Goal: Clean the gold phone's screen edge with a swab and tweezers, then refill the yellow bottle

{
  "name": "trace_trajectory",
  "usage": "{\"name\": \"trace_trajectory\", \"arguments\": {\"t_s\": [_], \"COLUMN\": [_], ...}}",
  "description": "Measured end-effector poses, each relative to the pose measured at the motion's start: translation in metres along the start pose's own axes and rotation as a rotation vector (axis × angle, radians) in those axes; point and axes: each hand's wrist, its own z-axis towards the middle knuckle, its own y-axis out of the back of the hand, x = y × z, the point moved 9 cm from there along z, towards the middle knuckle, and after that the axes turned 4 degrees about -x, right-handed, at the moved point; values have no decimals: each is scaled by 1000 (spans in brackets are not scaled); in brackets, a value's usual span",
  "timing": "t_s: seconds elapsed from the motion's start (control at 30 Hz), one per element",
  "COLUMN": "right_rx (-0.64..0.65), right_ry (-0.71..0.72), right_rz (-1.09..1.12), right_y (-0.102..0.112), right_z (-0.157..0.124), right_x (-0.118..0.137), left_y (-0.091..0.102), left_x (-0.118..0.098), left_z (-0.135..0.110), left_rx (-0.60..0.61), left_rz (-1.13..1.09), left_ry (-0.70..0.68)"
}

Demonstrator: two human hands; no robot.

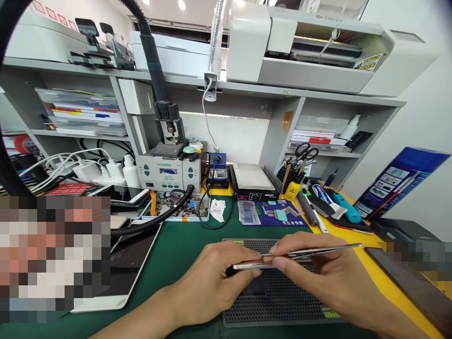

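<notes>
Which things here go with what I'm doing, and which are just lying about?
Apparently in use:
thin, flat silver-edged piece, in the left hand
slim, silvery metal tool, in the right hand
dark grey honeycomb-patterned mat, beneath both hands

Apparently just lying about:
black-handled scissors
tall blue can
white-framed, dark-screened tablet
crumpled white paper

A slim, flat item point(247, 266) with a pale silvery edge is toward 5 o'clock from the middle of the view, seen almost edge-on. It is held nearly level, its long edge running from 9 to 3 o'clock, with the left hand point(215, 273) gripping near its 9 o'clock end. Just above it, a thin, shiny strip point(335, 248) is pinched in the right hand point(318, 270), its long end reaching toward 3 o'clock, tilted slightly upward. Whether the two touch is unclear.
</notes>
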Motion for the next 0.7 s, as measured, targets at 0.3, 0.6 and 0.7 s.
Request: {"name": "trace_trajectory", "arguments": {"t_s": [0.3, 0.6, 0.7], "right_rx": [-122, -122, -115], "right_ry": [80, -3, 21], "right_rz": [-56, -58, -61], "right_y": [15, 11, 11], "right_z": [1, 0, 0], "right_x": [7, 7, 7], "left_y": [3, 3, 4], "left_x": [13, 14, 11], "left_z": [5, 3, 4], "left_rx": [-47, -57, -63], "left_rz": [-195, -230, -209], "left_ry": [169, 204, 177]}}
